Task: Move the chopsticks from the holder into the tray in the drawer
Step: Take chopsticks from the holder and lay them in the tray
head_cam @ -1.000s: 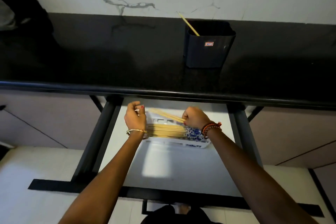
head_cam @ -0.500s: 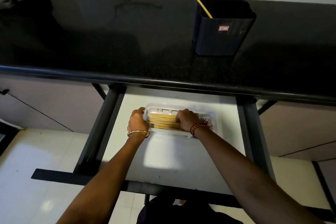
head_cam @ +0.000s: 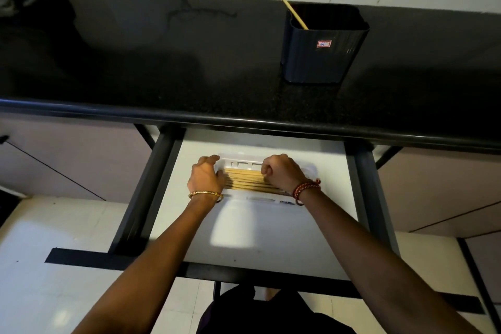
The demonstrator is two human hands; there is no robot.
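A white tray (head_cam: 311, 170) lies in the open drawer (head_cam: 271, 238) below the counter. Several wooden chopsticks (head_cam: 248, 181) lie flat in it, side by side. My left hand (head_cam: 204, 179) rests against the tray's left end and touches the chopstick tips. My right hand (head_cam: 282, 172) lies over the right part of the bundle, fingers curled down onto the sticks. On the black counter stands a dark holder (head_cam: 322, 46) with one chopstick (head_cam: 291, 8) leaning out of its left corner.
The black counter edge (head_cam: 244, 122) overhangs the back of the drawer. Dark drawer rails (head_cam: 151, 192) run along both sides. A white marble wall rises behind the counter. White floor tiles show below.
My right hand has lowered the chopsticks it held above the tray down onto the bundle. Both hands now press at the ends of the sticks. The camera has tilted down.
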